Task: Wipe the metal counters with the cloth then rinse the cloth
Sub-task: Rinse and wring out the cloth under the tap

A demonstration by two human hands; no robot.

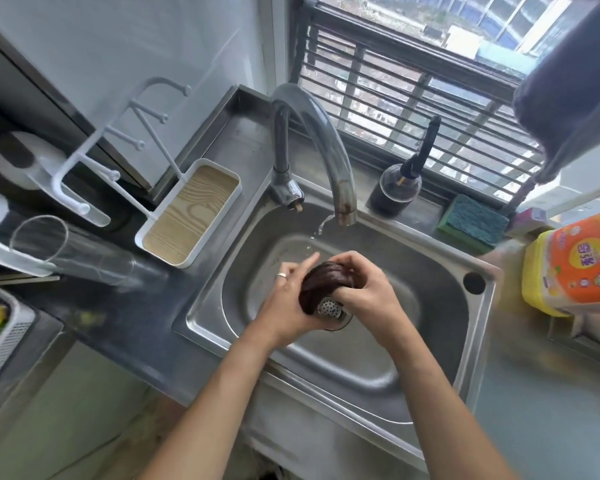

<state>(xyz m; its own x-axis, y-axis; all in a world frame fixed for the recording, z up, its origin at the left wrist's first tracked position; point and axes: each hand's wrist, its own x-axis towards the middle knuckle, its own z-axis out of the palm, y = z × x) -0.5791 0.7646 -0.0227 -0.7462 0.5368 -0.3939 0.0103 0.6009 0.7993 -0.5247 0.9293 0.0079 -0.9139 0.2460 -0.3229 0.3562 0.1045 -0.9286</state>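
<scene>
**Cloth is bunched between both hands, just short of the water**

So the dark cloth (321, 285) is wadded up over the drain strainer (329, 307) in the sink (430, 271). Left hand (288, 303) wraps it from the left, fingers curled round it; right hand (364, 289) pinches it from the top right. The twist runs roughly down-left to up-right. The faucet (312, 140) trickles just beyond the knuckles, so I'd guess the wad needs to go forward a bit.

Left hand (284, 306), right hand (368, 292) wringing dark cloth (321, 280) over sink (430, 271)
</scene>
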